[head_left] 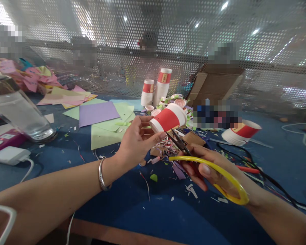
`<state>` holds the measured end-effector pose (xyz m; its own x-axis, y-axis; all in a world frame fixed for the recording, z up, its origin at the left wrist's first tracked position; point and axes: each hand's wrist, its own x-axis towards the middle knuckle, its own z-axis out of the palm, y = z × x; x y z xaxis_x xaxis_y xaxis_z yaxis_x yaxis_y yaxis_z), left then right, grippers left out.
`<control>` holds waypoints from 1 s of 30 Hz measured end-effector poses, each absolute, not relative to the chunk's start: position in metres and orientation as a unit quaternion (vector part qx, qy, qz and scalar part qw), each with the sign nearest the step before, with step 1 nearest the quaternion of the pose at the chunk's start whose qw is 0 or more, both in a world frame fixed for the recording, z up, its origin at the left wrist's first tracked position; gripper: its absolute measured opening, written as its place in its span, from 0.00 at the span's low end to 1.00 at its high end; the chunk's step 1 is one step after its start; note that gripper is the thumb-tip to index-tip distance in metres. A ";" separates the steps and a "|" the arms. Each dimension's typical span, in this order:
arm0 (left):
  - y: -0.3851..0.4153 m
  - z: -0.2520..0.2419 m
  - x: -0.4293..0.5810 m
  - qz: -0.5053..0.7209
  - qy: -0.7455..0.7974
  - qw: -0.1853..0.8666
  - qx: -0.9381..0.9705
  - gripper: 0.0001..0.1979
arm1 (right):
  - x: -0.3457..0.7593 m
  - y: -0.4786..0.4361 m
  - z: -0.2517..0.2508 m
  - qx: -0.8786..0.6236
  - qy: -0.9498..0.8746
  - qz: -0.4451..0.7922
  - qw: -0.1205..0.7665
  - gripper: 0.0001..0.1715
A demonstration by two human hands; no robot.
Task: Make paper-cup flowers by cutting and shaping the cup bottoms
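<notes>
A blue tabletop (122,204) carries overlapping coloured paper sheets (99,113) and two upright cup stacks (147,97). Small scraps (192,191) litter its middle.

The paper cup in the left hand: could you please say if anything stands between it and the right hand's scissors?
Nothing visible does: the scissors in the right hand reach close to the paper cup, beside the left thumb.
</notes>
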<state>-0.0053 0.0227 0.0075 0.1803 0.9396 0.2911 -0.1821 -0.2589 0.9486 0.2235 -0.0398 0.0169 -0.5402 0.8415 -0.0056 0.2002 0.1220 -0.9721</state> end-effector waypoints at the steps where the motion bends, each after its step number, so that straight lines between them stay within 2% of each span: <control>1: 0.023 0.007 -0.005 0.550 0.331 0.509 0.574 0.24 | 0.223 -0.040 0.018 -0.380 -0.687 0.544 0.294 0.33; 17: 0.024 0.006 -0.009 0.522 0.324 0.468 0.635 0.21 | 0.219 -0.044 0.020 -0.411 -0.674 0.549 0.276 0.34; 30: 0.017 0.001 -0.001 0.538 0.320 0.436 0.646 0.22 | 0.213 -0.044 0.010 -0.395 -0.653 0.556 0.329 0.28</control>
